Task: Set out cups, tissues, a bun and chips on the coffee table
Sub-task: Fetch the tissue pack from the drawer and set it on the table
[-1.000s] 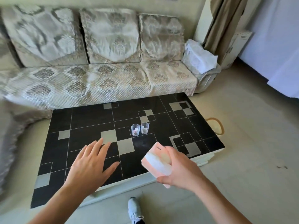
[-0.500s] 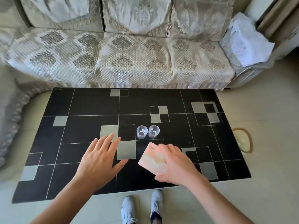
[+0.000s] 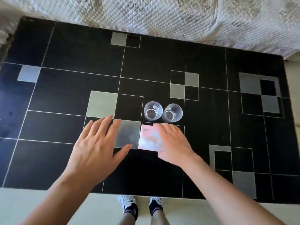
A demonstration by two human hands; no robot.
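Two clear glass cups, the left one [image 3: 153, 112] and the right one [image 3: 172, 112], stand side by side near the middle of the black coffee table [image 3: 61, 82]. Just in front of them lies a pink tissue pack [image 3: 148, 138], flat against the tabletop. My right hand [image 3: 174, 142] grips its right side, fingers over the top. My left hand [image 3: 99, 146] hovers to the left of the pack, fingers spread, holding nothing. No bun or chips are in view.
A sofa with a quilted cream cover [image 3: 162, 15] runs along the table's far edge. The pale floor [image 3: 48, 207] and my shoes [image 3: 128, 203] show at the near edge. The tabletop has grey squares and white lines.
My view has come closer and tipped down over the table. My right hand has lowered the tissue pack to the tabletop in front of the cups. My left hand stayed spread beside it.
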